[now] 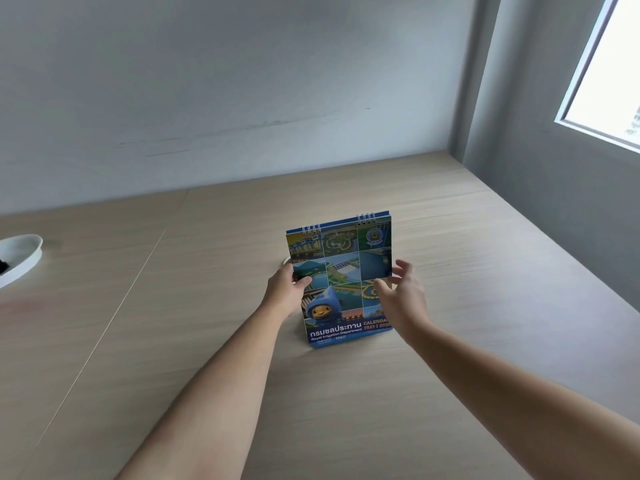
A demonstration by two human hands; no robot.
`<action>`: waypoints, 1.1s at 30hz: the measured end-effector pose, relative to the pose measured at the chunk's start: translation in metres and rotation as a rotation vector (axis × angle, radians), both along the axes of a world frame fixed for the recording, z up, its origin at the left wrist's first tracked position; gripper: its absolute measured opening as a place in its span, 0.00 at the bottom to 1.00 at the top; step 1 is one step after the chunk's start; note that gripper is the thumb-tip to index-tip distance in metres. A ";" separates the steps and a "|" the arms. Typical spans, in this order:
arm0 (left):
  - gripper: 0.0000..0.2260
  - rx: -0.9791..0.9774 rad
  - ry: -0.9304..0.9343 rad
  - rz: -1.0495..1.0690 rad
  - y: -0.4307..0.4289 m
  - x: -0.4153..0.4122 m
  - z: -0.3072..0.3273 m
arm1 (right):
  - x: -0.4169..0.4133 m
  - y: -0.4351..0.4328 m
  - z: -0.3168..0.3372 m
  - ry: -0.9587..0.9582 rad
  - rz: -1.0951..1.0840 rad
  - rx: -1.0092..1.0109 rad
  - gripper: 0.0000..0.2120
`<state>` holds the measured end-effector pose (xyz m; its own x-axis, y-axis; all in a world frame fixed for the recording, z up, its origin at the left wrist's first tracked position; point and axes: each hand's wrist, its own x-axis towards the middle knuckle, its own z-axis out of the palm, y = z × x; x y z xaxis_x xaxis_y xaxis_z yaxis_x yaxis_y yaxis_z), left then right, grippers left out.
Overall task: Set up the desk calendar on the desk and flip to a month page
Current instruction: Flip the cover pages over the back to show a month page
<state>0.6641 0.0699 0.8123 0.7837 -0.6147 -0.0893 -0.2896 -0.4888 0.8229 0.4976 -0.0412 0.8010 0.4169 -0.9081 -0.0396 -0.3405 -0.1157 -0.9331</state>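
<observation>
The desk calendar (341,282) stands upright on the desk (450,375), slightly right of the frame centre, with its lower edge resting on the wood-grain surface. Its front cover faces the camera. The cover carries a grid of photographs, a blue cartoon mascot at lower left, and a blue band at the bottom with Thai lettering, the words "Royal Irrigation Department" and "CALENDAR". Two sets of white wire binding loops (311,229) run along the top edge, one near each upper corner. The cover is in place; no month page is exposed.

The left hand (287,291) grips the left edge of the calendar at mid height. The thumb lies across the front of the cover and the remaining fingers pass behind it, so the hand is clamped on that edge.

The right hand (401,294) is at the right edge of the calendar at about the same height. Its fingers are spread and loosely curved, with the fingertips at or just beside the edge. Whether they contact the cover cannot be determined. Nothing is pinched in this hand.

Both forearms extend from the bottom of the frame toward the calendar.

A white dish (19,259) sits on the desk at the far left edge of the frame, well apart from the calendar. A window (609,74) occupies the upper right corner.
</observation>
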 end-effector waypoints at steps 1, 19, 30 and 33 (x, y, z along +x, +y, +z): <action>0.13 0.001 -0.013 0.006 0.000 0.000 0.000 | 0.000 0.000 0.000 0.008 0.000 0.011 0.28; 0.20 -0.286 0.738 -0.067 0.039 0.024 0.011 | -0.011 -0.039 0.042 0.273 0.284 0.150 0.15; 0.11 -0.135 0.117 -0.047 0.005 0.005 0.020 | -0.035 -0.052 0.175 -0.388 0.407 0.499 0.06; 0.12 -0.095 0.072 -0.061 -0.001 -0.001 0.022 | -0.010 -0.066 0.201 -0.357 0.387 0.477 0.12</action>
<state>0.6632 0.0693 0.8346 0.7381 -0.6696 -0.0828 -0.2550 -0.3904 0.8846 0.4874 -0.1071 1.0024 0.7676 -0.6099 -0.1972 -0.0218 0.2826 -0.9590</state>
